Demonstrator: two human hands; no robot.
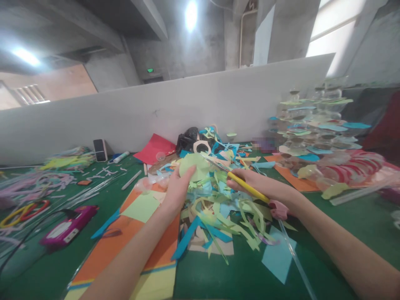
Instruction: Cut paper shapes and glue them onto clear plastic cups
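Note:
My left hand [178, 189] pinches a pale green piece of paper [195, 164] with a rounded outline. In my right hand [254, 183] is a pair of scissors [242, 183] with yellow handles, the blades pointing at the paper's right edge. Whether the blades touch the paper is unclear. Below both hands lies a heap of paper scraps [215, 208], mostly green and blue strips. A small pink piece [278, 209] shows beneath my right wrist, at the top of a clear thin rod [295, 254].
Orange sheets [106, 254] with a green square [142, 206] lie at left, near a purple device [70, 227] with a cable. A black plastic bag [187, 139] stands behind the scraps. Stacked clear cups with paper pieces [312, 129] rise at right. A pale partition [131, 108] bounds the table.

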